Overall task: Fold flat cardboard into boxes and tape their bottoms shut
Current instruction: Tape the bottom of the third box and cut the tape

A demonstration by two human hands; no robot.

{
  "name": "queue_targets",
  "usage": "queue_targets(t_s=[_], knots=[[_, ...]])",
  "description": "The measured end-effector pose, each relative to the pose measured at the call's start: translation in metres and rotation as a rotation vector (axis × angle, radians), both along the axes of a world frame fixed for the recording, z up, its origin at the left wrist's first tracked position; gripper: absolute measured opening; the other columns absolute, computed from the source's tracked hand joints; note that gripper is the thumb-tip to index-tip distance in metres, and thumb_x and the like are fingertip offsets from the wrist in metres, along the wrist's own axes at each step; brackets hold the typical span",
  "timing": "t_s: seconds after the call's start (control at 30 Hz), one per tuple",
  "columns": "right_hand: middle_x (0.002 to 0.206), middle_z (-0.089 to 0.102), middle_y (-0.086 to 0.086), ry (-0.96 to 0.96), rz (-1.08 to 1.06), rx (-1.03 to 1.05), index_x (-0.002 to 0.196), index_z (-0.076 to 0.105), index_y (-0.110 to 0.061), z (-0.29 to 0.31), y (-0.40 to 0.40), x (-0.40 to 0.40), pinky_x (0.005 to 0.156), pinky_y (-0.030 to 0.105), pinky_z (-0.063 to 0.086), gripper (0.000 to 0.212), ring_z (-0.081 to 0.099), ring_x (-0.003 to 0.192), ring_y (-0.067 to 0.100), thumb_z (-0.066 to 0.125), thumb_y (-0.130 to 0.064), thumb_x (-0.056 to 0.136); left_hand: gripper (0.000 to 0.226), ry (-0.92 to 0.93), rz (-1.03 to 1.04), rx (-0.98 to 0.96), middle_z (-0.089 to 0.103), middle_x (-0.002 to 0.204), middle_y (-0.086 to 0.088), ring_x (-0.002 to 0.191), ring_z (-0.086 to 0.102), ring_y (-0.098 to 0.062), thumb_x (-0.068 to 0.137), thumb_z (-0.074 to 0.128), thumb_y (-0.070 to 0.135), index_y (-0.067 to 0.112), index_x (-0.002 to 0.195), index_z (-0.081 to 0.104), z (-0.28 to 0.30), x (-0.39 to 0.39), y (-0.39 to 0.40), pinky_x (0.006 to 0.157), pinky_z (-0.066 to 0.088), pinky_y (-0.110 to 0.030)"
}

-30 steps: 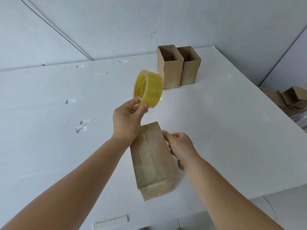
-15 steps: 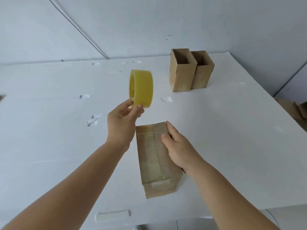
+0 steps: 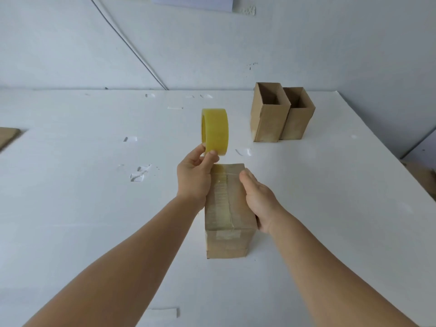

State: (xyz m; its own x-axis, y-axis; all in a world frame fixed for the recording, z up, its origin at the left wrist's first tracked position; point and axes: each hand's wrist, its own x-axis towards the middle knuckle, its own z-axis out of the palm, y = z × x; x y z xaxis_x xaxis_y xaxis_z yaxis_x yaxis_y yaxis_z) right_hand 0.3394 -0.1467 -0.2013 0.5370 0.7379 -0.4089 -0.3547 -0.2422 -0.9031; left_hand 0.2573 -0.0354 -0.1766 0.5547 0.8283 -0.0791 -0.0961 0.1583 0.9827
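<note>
The left hand (image 3: 194, 178) pinches the yellow tape roll (image 3: 215, 131) just beyond the far end of the taped brown cardboard box (image 3: 226, 208); the right hand (image 3: 258, 199), fingers curled, grips the box's right side.

Both bare forearms reach forward, pretty much side by side. Left hand (image 3: 194, 177) is raised, pinching a tape roll (image 3: 215, 131) between thumb and fingertips. Right hand (image 3: 258, 197) sits lower, fingers curled over a box's (image 3: 226, 223) right edge.
</note>
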Motion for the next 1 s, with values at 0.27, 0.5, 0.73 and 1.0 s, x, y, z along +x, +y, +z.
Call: queue_targets(t_s=[0.27,0.5,0.73,1.0], knots=[[0.153,0.028,-0.016,-0.264,0.023,0.009,0.148,0.022,-0.041,0.021,0.001,0.016,0.115,0.042,0.019,0.074,0.029,0.139,0.012,0.036,-0.072,0.083,0.019,-0.061,-0.08,0.161,0.069,0.079,0.006,0.077,0.061,-0.006,0.09,0.062,0.011,0.017,0.105,0.072,0.013,-0.013,0.013,0.076,0.049,-0.015],[0.143,0.045,-0.007,-0.27,0.02,0.354,0.146,0.031,-0.03,0.07,-0.014,0.035,0.107,0.035,0.037,0.093,0.044,0.13,0.011,0.067,-0.066,0.068,0.025,0.006,-0.518,0.178,0.065,0.094,-0.013,0.09,0.06,-0.018,0.084,0.067,0.024,0.021,0.109,0.072,0.044,-0.037,0.002,0.1,0.046,-0.035],[0.103,0.06,0.005,-0.338,0.17,0.396,0.11,0.059,-0.027,0.082,-0.043,0.041,0.088,0.037,0.043,0.084,0.055,0.101,0.021,0.085,-0.066,0.04,0.016,0.453,-0.614,0.101,0.069,0.067,0.006,0.063,0.061,-0.006,0.07,0.077,0.03,0.018,0.079,0.073,0.07,-0.047,-0.002,0.07,0.055,-0.019],[0.071,0.06,-0.013,-0.341,0.148,0.425,0.102,0.059,-0.028,0.08,-0.058,0.03,0.078,0.032,0.043,0.079,0.052,0.075,0.014,0.085,-0.066,0.038,0.011,0.478,-0.572,0.078,0.066,0.069,0.007,0.07,0.057,-0.01,0.088,0.066,0.021,0.016,0.078,0.066,0.07,-0.048,-0.015,0.065,0.054,-0.021]])
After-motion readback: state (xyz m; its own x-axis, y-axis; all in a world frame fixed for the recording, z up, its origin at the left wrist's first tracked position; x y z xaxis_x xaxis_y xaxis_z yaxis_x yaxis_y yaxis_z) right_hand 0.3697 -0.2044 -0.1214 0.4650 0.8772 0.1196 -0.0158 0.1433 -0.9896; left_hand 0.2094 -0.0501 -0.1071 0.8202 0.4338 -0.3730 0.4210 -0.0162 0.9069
